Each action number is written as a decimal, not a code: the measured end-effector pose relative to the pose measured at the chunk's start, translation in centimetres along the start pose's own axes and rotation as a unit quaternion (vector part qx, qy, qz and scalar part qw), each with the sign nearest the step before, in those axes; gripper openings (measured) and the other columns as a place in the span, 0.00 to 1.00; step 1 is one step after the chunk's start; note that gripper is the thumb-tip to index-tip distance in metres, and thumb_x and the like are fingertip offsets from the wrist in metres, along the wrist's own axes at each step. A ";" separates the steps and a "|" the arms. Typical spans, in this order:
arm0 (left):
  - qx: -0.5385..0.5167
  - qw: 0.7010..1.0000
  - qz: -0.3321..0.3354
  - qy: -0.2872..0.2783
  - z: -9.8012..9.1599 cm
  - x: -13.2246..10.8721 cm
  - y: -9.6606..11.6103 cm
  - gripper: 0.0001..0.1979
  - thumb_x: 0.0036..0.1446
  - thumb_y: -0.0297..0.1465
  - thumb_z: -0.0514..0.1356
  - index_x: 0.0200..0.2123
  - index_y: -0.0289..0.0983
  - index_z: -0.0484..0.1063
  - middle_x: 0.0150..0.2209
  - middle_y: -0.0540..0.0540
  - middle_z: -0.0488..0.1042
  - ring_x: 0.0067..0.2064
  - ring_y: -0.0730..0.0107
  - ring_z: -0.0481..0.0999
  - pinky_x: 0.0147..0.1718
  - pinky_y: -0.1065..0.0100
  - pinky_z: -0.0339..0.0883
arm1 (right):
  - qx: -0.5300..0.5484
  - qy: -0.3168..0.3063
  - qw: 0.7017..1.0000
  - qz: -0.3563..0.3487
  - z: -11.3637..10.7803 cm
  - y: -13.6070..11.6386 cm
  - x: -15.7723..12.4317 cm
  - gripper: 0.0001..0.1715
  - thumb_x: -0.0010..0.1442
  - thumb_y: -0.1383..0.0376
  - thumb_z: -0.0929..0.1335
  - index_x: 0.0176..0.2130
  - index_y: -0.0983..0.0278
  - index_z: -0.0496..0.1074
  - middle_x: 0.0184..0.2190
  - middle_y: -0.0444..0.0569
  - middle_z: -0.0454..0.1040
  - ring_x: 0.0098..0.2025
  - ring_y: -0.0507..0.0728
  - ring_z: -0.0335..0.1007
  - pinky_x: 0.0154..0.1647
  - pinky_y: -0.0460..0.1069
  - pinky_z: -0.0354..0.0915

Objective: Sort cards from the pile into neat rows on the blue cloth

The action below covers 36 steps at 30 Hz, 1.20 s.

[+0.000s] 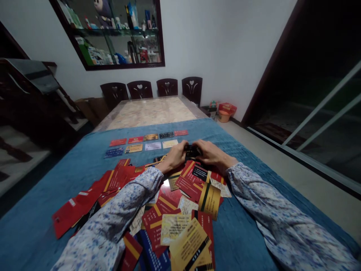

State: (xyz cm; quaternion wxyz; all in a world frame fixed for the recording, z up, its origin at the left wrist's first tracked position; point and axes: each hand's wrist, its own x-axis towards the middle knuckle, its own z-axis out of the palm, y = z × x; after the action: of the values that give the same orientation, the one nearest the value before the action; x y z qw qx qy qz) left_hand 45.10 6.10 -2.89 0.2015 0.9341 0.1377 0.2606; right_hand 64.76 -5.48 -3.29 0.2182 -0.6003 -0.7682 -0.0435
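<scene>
Between my two hands is a black card (192,151), held at its left and right edges above the far end of a loose pile. My left hand (175,155) is closed on its left side, thumb and fingers together. On the other side my right hand (210,152) grips it with curled fingers. Under and in front of my hands lie many overlapping cards: red cards (186,180), a gold card (210,197), a pale yellow card (171,227) and dark blue ones. Beyond my left hand, cards lie in two rows, among them a silver card (152,146) and a white card (170,143).
A blue cloth (225,241) covers the near part of the table; the marble-patterned top (152,109) shows at the far end. Dark chairs (140,89) stand against the wall. A red and orange container (225,113) sits on the floor to the right.
</scene>
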 end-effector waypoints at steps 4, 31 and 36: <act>-0.010 1.000 0.002 0.003 0.1 -0.2 0.0 0.18 0.54 0.20 0.54 0.49 0.36 0.69 0.38 0.43 0.76 0.39 0.62 0.74 0.41 0.63 0.69 | 0.006 -0.002 1.000 0.009 -0.1 0.2 0.0 0.32 0.54 0.67 0.70 0.57 0.65 0.65 0.51 0.60 0.73 0.50 0.66 0.70 0.49 0.58 0.66; -0.007 0.999 -0.019 -0.031 -0.3 -0.5 0.0 0.19 0.52 0.22 0.57 0.49 0.33 0.67 0.43 0.39 0.74 0.44 0.58 0.73 0.48 0.56 0.70 | 0.053 -0.009 0.996 -0.066 -0.2 1.1 0.1 0.35 0.54 0.68 0.71 0.60 0.64 0.65 0.51 0.58 0.68 0.52 0.65 0.66 0.55 0.61 0.67; -0.006 0.999 -0.020 -0.040 -0.5 -0.3 -0.2 0.20 0.51 0.23 0.58 0.50 0.35 0.67 0.45 0.40 0.73 0.46 0.57 0.73 0.49 0.55 0.71 | 0.021 -0.028 0.997 -0.068 -0.8 1.1 0.1 0.36 0.55 0.67 0.70 0.62 0.64 0.66 0.49 0.59 0.71 0.49 0.66 0.67 0.53 0.62 0.67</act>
State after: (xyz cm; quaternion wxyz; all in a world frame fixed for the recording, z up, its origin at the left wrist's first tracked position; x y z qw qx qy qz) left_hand 44.57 6.37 -2.74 0.2174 0.9397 0.1465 0.2196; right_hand 65.98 -5.38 -2.77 0.2056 -0.5428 -0.8139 -0.0253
